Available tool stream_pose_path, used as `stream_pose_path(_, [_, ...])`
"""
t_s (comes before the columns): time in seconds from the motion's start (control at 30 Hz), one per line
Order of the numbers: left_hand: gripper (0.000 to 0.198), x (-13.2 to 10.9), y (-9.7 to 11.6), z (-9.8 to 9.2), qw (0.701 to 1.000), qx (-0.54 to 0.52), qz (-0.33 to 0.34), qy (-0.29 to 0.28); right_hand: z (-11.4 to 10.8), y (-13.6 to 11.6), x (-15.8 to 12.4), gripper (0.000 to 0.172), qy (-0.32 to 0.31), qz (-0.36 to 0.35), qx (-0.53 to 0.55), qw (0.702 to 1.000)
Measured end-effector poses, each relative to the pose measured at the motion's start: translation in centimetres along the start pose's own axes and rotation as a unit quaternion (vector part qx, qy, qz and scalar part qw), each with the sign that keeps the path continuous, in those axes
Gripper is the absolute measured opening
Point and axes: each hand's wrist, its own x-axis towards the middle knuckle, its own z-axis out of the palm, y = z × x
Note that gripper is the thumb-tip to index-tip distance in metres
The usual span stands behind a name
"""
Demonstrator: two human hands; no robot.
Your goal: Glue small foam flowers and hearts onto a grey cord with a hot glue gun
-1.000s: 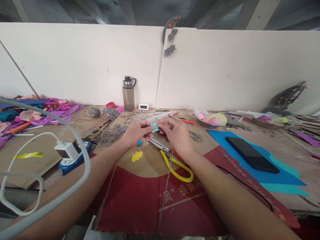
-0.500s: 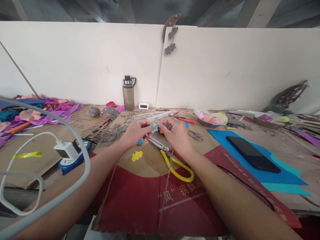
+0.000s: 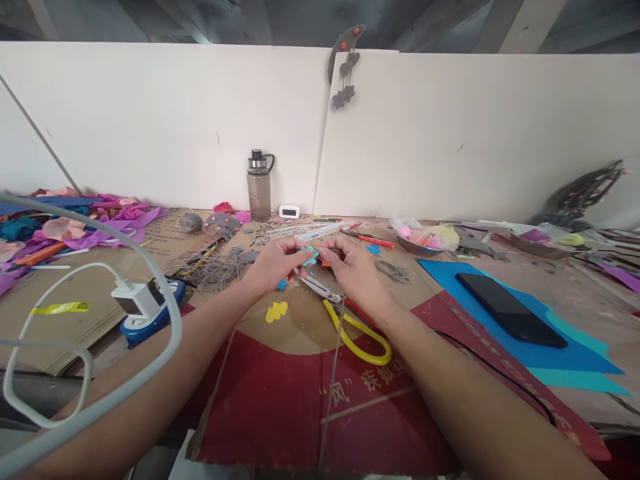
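My left hand [image 3: 277, 265] and my right hand [image 3: 351, 269] meet over the middle of the cardboard-covered bench, fingers pinched together on a small teal flower-shaped cutout [image 3: 310, 255]. A bit of orange shows just behind the right fingertips. Under the hands lie yellow-handled scissors [image 3: 350, 321] with their blades pointing up-left. A yellow cutout [image 3: 275, 311] and a small blue scrap [image 3: 281, 285] rest on the cardboard near my left wrist.
A black phone [image 3: 510, 309] lies on blue sheets [image 3: 550, 347] at right. A water bottle [image 3: 259, 186] and small clock [image 3: 289, 212] stand by the white wall. A charger on a blue base [image 3: 143, 307] with white cable sits left. Purple scraps [image 3: 75, 227] pile far left.
Both hands stay pinched on the teal cutout with only slight finger shifts. The view has drifted a little to the left.
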Motion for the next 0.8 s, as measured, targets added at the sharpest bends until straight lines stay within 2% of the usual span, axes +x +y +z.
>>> stream_pose_path(0.23, [0.021, -0.06, 0.16, -0.07, 1.000, 0.023, 0.012, -0.009, 0.09, -0.07, -0.03, 0.007, -0.061, 0.064, 0.094, 0.992])
stream_pose_path(0.4, [0.019, -0.02, 0.10, -0.05, 1.000, 0.015, 0.011, -0.009, -0.15, 0.04, 0.20, 0.013, -0.025, 0.044, 0.009, 0.999])
stream_pose_path(0.6, [0.025, 0.00, 0.05, -0.08, 0.999, -0.028, 0.007, -0.029, -0.36, 0.01, 0.31, 0.017, -0.002, 0.042, 0.046, 0.998])
stream_pose_path(0.8, [0.031, 0.09, 0.09, -0.26, 0.997, -0.057, 0.012, -0.057, -0.46, -0.39, 0.15, 0.020, 0.007, 0.044, 0.018, 0.999])
